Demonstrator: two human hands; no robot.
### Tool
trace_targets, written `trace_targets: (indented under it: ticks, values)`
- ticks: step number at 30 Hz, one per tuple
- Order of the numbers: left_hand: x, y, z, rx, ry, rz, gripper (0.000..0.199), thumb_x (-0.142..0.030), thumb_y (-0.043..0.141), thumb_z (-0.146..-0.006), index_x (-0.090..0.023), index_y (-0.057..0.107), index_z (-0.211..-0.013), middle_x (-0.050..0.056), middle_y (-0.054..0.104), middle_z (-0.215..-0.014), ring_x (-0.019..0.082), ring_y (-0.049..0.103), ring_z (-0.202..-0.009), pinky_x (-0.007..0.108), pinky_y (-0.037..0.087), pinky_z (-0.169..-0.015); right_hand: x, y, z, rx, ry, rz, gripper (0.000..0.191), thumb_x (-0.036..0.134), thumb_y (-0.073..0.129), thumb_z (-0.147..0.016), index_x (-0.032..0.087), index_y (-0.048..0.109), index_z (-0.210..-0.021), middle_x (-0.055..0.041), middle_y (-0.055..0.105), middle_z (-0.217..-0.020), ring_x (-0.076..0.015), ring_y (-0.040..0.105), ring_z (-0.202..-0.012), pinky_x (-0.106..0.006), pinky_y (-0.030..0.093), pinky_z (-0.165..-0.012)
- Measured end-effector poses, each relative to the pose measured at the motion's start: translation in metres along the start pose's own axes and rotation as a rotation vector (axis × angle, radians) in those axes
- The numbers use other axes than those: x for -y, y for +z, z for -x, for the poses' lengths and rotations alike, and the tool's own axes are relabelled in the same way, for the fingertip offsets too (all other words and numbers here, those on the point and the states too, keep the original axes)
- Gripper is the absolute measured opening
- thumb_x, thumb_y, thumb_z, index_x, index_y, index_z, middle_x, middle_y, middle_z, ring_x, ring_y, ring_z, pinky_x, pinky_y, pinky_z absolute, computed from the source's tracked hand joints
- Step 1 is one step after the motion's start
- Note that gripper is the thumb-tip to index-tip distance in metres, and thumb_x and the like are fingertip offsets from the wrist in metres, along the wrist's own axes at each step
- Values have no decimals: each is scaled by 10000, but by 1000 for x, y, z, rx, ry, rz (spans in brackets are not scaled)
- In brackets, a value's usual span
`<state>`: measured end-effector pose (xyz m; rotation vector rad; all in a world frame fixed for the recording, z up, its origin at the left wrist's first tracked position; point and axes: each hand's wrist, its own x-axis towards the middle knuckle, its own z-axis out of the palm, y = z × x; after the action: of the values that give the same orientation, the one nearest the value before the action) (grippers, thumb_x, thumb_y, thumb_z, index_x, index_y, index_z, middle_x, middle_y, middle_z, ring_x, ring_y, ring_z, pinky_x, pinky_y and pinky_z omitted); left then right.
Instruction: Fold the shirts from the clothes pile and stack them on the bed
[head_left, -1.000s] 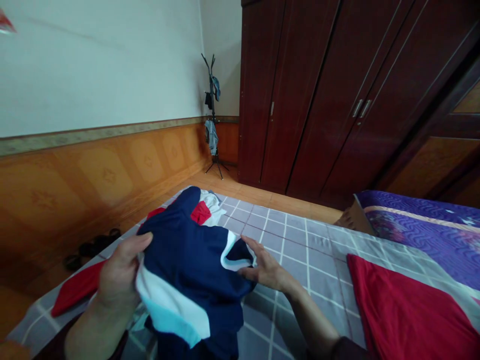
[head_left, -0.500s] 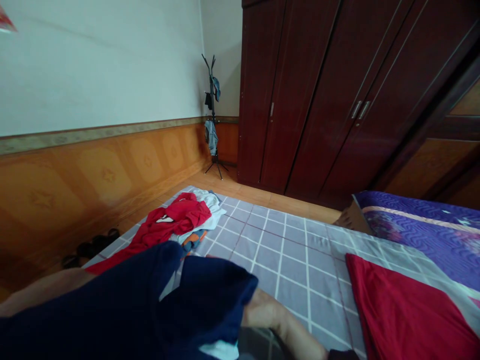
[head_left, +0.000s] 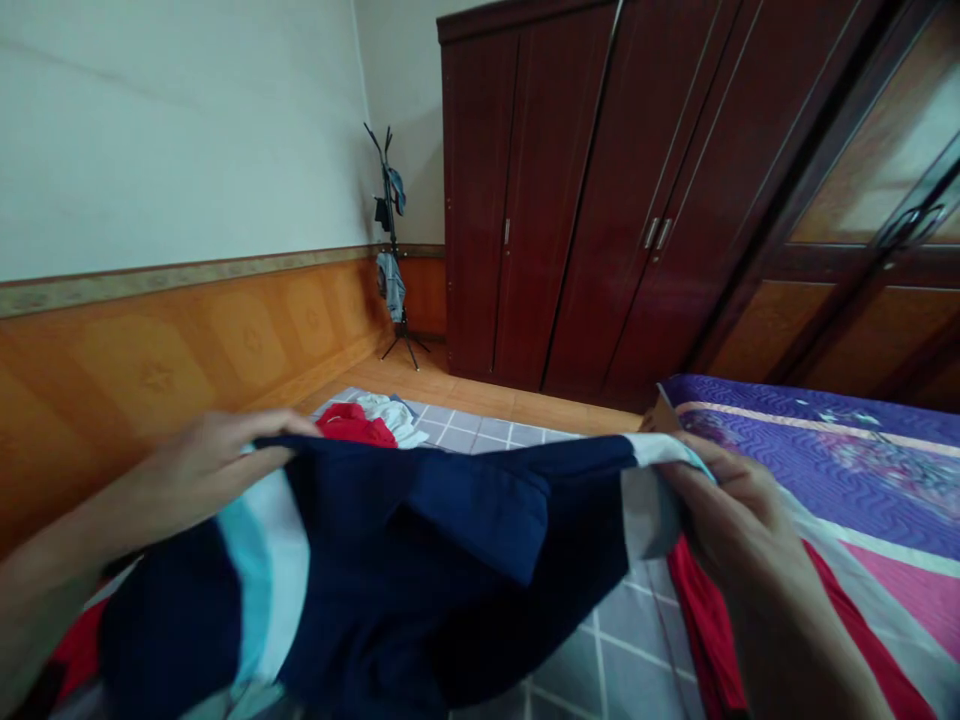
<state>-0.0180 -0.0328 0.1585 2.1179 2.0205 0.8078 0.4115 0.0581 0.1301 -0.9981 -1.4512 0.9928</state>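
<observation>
A navy shirt (head_left: 352,560) with white and light-blue bands stretches between my two hands above the bed. My left hand (head_left: 217,460) pinches its upper edge on the left, beside a band. On the right, my right hand (head_left: 727,490) grips the white-and-light-blue end. A folded navy flap, perhaps the collar, lies across the middle, and the lower part hangs down in loose folds. Beyond the shirt, a red garment (head_left: 352,425) and a white garment (head_left: 394,418) lie in a pile at the bed's far left, partly hidden. A red cloth (head_left: 701,610) lies under my right forearm.
The grey checked sheet (head_left: 600,650) covers the bed beneath. A purple quilted cover (head_left: 825,440) lies at the right. A dark red wardrobe (head_left: 555,220) stands along the back wall, with a black coat rack (head_left: 391,230) in the corner holding a cap and clothes.
The navy shirt has gone from bunched at the lower left to spread sideways between both hands. My right hand has moved right and up. The view has turned slightly right.
</observation>
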Motion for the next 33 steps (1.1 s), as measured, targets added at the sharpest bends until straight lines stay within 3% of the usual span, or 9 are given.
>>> trace_targets:
  ticks: [3, 7, 12, 15, 18, 21, 26, 29, 33]
  values:
    - [-20, 20, -83, 26, 158, 1, 290, -383, 490, -824, -167, 662, -912, 22, 688, -891, 196, 621, -847, 294, 473, -776, -3, -7, -50, -76, -89, 356, 294, 433, 617, -744, 158, 615, -642, 27, 489, -509, -93, 409, -451, -193, 276, -387]
    - [-62, 4, -152, -262, 149, -92, 407, -402, 405, -868, -73, 640, -917, 6, 649, -799, 133, 586, -746, 227, 435, -677, 38, -18, -97, -328, -351, 662, 350, 424, 532, -797, 138, 580, -601, 51, 376, -491, -59, 339, -465, -198, 237, -435]
    - [-106, -62, -158, -622, 328, -70, 626, -519, 331, -872, 17, 618, -1024, -23, 601, -826, 159, 596, -886, 265, 378, -748, 128, -28, -69, -534, -697, 875, 354, 411, 467, -864, 192, 524, -592, 40, 329, -563, -68, 318, -514, -237, 250, -491]
    - [-100, -71, -135, -630, 341, -92, 625, -546, 377, -859, 0, 644, -1006, -22, 575, -757, 180, 606, -840, 304, 380, -757, 131, -33, -34, -559, -810, 992, 268, 366, 491, -885, 203, 628, -721, 18, 428, -557, -107, 437, -537, -254, 304, -497]
    - [-68, -40, -98, -461, 336, -58, 471, -528, 427, -856, -144, 685, -942, -21, 622, -711, 152, 589, -681, 274, 422, -685, 85, -43, 2, -405, -858, 1073, 183, 288, 531, -873, 211, 675, -955, -27, 632, -709, -151, 597, -627, -254, 399, -517]
    - [-21, 25, -45, -25, 399, 49, 291, -401, 456, -869, -221, 684, -865, -18, 670, -796, 161, 612, -725, 261, 430, -677, 12, -51, 45, -69, -813, 1085, 268, 201, 511, -859, 221, 628, -1100, -62, 674, -852, -160, 651, -703, -239, 473, -560]
    - [36, 134, 50, 575, 389, 86, 165, -204, 484, -877, -231, 633, -812, -11, 620, -827, 139, 593, -798, 219, 392, -715, -84, -42, 119, 258, -649, 1112, 389, 82, 451, -787, 235, 652, -1083, -61, 684, -803, -157, 651, -641, -223, 497, -513]
    - [39, 151, 74, 689, 363, 60, 140, -177, 509, -872, -234, 606, -790, -24, 613, -823, 134, 585, -790, 216, 369, -728, -96, -41, 143, 321, -595, 1156, 423, 73, 441, -779, 280, 657, -1078, -53, 693, -825, -172, 663, -701, -239, 523, -566]
    - [24, 123, 65, 688, 373, 77, 149, -216, 502, -891, -242, 599, -782, -16, 621, -832, 146, 571, -786, 223, 367, -712, -85, -64, 157, 283, -585, 1185, 451, 138, 488, -794, 363, 620, -1162, -40, 709, -942, -207, 677, -819, -283, 545, -658]
